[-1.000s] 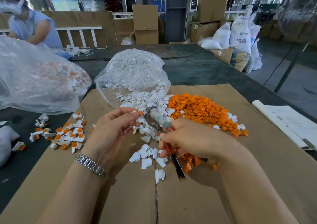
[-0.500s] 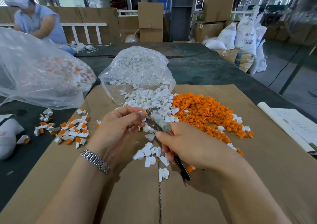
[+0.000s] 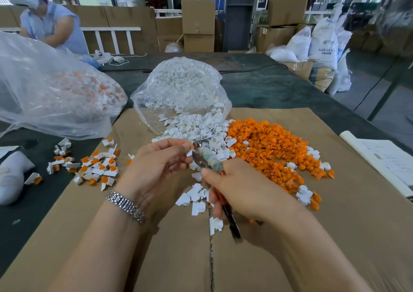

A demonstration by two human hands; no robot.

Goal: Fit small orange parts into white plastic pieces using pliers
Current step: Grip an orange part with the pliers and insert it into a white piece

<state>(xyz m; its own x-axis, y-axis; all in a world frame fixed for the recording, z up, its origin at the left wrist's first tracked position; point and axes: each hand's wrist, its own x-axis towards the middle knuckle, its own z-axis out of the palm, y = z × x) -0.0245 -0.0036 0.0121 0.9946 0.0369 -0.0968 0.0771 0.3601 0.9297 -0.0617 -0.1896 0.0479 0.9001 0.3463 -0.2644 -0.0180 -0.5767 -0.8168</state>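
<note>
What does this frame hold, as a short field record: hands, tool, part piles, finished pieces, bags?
left hand: pinches a small piece at the pliers' tip
right hand: grips pliers
orange parts: pile, right on cardboard
white pieces: spilling from open bag
fitted pieces: scattered, left
second bag: far left, holds fitted pieces

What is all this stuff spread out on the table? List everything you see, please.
Loose orange plastic parts: one big heap, orange, on the cardboard, right of centre.
Loose white plastic pieces: one heap, white, spilling from the middle bag.
Clear plastic bag of white pieces: one, middle, behind the heap.
Clear plastic bag of white-and-orange pieces: one, far left.
Assembled white-and-orange pieces: a scattered cluster, left edge of the cardboard.
Brown cardboard sheet: one, covering the near table.
Metal pliers: one, tape-wrapped head, dark handles.
Left hand: fingertips pinching something small at the plier tips.
Right hand: gripping the pliers.
</note>
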